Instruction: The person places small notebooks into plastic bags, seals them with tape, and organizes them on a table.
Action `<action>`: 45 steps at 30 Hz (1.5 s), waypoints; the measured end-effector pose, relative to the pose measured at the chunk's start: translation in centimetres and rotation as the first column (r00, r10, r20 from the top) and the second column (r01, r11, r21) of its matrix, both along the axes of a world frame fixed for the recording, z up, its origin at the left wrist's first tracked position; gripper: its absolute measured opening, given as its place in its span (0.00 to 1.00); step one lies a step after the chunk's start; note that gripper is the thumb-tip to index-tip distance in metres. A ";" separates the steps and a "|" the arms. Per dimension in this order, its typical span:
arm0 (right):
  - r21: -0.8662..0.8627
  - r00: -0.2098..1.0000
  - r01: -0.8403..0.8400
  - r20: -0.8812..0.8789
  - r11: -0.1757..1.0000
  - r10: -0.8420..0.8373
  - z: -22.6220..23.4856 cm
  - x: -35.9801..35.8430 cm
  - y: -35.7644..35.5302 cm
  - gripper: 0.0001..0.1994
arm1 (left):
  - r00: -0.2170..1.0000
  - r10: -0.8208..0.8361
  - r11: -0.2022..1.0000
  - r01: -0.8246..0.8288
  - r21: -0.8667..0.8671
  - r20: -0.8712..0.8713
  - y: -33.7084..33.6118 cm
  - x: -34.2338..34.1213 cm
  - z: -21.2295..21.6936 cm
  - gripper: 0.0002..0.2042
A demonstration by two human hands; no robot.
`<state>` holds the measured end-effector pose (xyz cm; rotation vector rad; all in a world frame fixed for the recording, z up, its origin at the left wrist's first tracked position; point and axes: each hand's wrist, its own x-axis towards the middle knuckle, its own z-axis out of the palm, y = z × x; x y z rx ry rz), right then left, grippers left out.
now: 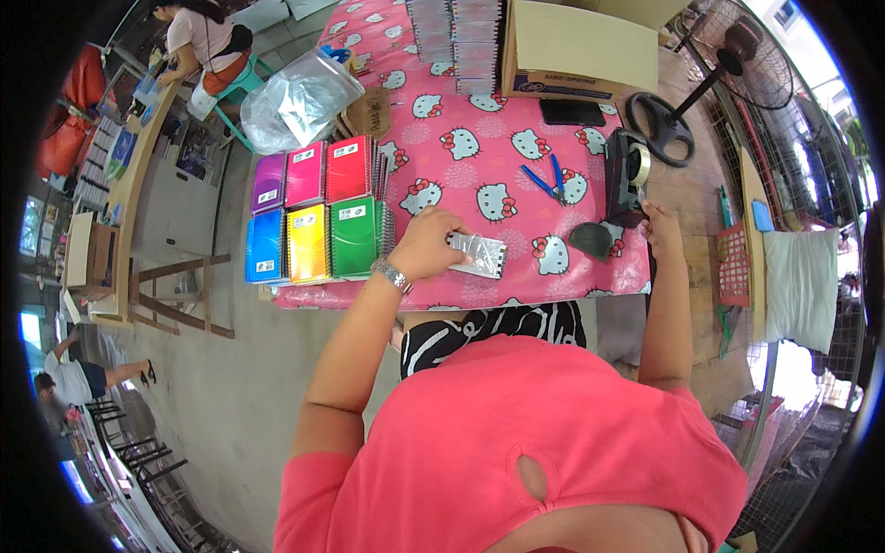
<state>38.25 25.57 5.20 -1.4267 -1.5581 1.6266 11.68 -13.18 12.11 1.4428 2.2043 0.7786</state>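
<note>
My left hand [430, 241], with a metal watch at the wrist, grips the left end of a small spiral notebook [481, 255] in shiny clear plastic, lying near the table's front edge. At the right edge of the table, my right hand [661, 227] is at the front of a black tape dispenser [624, 195]. Its fingers are pinched at the tape's end. A roll of clear tape [638, 165] sits in the dispenser. Beside it lie a dark green rounded object [590, 241] and blue-handled pliers [549, 181].
Stacks of coloured spiral notebooks [307, 241] stand left of my left hand, with clear plastic bags [300, 101] behind. Farther back are notebook piles [456, 41], a cardboard box [581, 51] and a black phone [572, 112]. A fan [737, 51] stands to the right. Another person [205, 46] sits at far left.
</note>
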 end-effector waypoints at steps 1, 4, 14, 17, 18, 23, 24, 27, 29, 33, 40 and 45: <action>-0.049 1.000 -0.006 -0.025 0.999 0.004 0.1 -0.4 -0.1 0.05 | 1.000 0.010 1.000 -0.010 0.000 0.002 -0.2 -0.4 -0.4 0.20; -0.093 0.998 0.005 -0.062 0.996 -0.011 0.3 -0.2 0.1 0.06 | 0.992 -0.005 0.999 0.000 0.046 0.124 -0.6 -0.5 -1.4 0.20; -0.325 0.847 0.109 -0.464 0.939 -0.260 -3.6 2.5 -5.3 0.06 | 0.870 0.133 0.888 -0.318 0.333 0.475 -0.9 3.9 -5.2 0.10; -0.744 0.758 -0.072 -0.474 0.665 -0.448 -4.6 -0.5 -3.7 0.05 | 0.878 0.172 0.826 -0.375 0.420 0.446 -0.2 4.6 -5.4 0.09; -0.736 0.775 -0.175 -0.513 0.654 -0.370 -4.3 -2.4 -4.8 0.04 | 0.885 0.174 0.807 -0.380 0.453 0.432 0.0 4.7 -5.4 0.08; -0.283 0.731 -0.681 -0.327 0.676 0.599 7.6 -14.1 -16.9 0.08 | 0.900 0.214 0.749 -0.401 0.527 0.381 -0.3 4.5 -6.7 0.08; 0.034 0.521 -0.847 -0.148 0.530 0.841 8.6 -15.4 -17.8 0.12 | 0.906 0.210 0.739 -0.393 0.547 0.367 0.1 4.6 -6.6 0.07; 0.233 0.122 -0.971 0.304 0.050 0.945 10.3 -18.9 -19.3 0.19 | 0.902 0.230 0.742 -0.406 0.533 0.366 0.1 4.5 -6.2 0.06; 0.131 -0.118 -0.966 0.549 -0.224 0.827 9.8 -20.6 -18.8 0.24 | 0.891 0.247 0.754 -0.424 0.502 0.382 0.2 4.7 -6.0 0.05; -0.025 -0.240 -0.960 0.581 -0.277 0.778 6.3 -22.0 -17.4 0.23 | 0.791 0.270 0.661 -0.567 0.492 0.549 0.2 5.3 -6.3 0.06; -0.541 0.267 -0.833 -0.206 0.118 0.942 -4.3 -17.6 -17.5 0.18 | 0.927 0.175 0.715 -0.351 0.605 0.331 -0.5 4.9 -7.6 0.09; -0.319 0.351 -0.884 0.030 0.342 0.936 -3.9 -15.3 -17.6 0.20 | 0.915 0.124 0.730 -0.345 0.589 0.383 -1.0 4.5 -8.7 0.14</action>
